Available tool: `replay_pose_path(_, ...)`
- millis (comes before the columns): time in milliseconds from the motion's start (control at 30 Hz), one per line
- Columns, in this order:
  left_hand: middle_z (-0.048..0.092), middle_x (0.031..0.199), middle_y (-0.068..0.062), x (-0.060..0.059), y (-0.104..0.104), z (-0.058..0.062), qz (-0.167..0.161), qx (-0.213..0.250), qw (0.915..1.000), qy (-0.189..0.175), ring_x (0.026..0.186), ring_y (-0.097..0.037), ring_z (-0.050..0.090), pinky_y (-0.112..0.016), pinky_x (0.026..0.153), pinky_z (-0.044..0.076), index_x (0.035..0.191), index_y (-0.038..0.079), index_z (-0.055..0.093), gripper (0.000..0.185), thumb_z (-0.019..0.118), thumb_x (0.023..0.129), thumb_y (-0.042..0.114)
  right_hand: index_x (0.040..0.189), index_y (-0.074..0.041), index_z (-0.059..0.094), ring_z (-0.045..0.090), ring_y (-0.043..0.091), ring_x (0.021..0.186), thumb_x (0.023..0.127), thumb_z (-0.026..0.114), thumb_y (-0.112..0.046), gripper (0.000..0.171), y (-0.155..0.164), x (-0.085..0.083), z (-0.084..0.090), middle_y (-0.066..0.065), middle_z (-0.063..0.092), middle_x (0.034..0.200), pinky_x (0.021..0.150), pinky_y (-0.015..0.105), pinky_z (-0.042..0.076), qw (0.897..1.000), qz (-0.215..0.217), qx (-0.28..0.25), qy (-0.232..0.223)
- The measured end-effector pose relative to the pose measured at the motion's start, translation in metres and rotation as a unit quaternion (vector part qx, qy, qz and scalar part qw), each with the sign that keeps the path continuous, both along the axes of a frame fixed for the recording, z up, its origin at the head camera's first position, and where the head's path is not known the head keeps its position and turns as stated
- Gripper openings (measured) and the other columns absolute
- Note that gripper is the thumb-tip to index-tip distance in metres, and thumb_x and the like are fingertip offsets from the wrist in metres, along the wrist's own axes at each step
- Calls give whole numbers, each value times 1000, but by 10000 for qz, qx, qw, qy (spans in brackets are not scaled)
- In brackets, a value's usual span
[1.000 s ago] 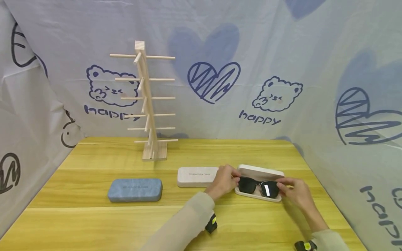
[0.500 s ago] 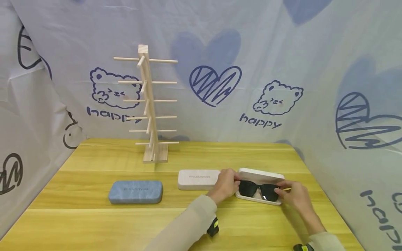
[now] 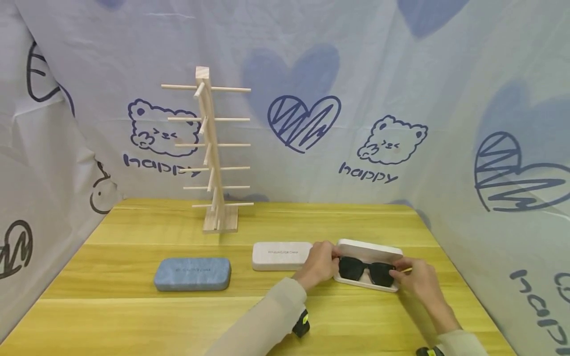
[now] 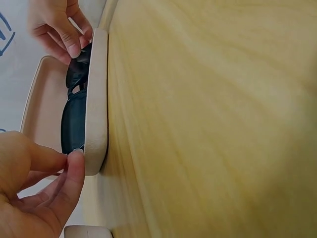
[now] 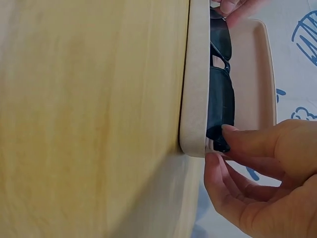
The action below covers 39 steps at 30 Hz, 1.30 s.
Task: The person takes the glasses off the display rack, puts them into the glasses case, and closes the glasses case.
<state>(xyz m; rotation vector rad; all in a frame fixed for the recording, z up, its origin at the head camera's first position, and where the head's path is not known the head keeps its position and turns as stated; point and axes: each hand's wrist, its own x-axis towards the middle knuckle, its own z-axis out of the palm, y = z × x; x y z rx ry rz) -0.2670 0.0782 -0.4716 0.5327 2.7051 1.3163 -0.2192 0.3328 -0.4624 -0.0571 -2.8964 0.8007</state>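
Observation:
Black sunglasses with dark lenses lie across an open white eyeglass case, whose lid stands up behind them. My left hand pinches the left end of the frame between thumb and forefinger. At the opposite end, my right hand holds the corner, its thumb on the lens edge in the right wrist view. From the left wrist side, the sunglasses sit partly below the front wall of the case. The temple arms are hidden behind the lenses.
A closed white case lies just left of my left hand, partly covered by it. Farther left is a closed blue case. Behind them a wooden peg rack stands upright on the table, in front of a printed curtain.
The sunglasses have tilted and sunk slightly into the case, and the bright reflection on the right lens is gone. Both hands keep hold of the ends. The head view has shifted slightly.

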Motion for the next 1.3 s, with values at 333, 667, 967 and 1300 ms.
replay_pose_path(333,79,108,-13,-1,-3,3,-135,-69,9998,99,70,-9,53,-16,52,40,112,3,80,28,64,92,-7,104,6,76,76,39,91,90,77,-10,21,4,1,3,27,75,111,67,37,63,9998,66,-56,-191)
replay_pose_path(667,78,112,-15,-1,0,1,-214,-309,9992,163,80,-12,59,-18,63,48,112,0,79,33,62,87,-11,106,8,76,76,39,91,90,76,-7,22,4,0,0,31,72,116,69,40,63,9992,63,-143,-378)
replay_pose_path(967,76,120,-16,0,-1,0,-182,-155,9997,-70,81,-12,61,-19,61,46,117,0,77,34,58,91,-9,104,8,77,76,41,90,88,75,-2,18,2,-1,-2,30,73,111,68,41,63,9995,112,-18,-293)
replay_pose_path(1300,78,113,-16,-3,-6,5,166,76,9998,-129,69,-11,57,-19,54,45,112,-2,78,30,64,86,-10,117,3,75,76,36,93,94,71,-9,27,15,0,5,33,68,124,69,35,62,9969,427,-221,-628)
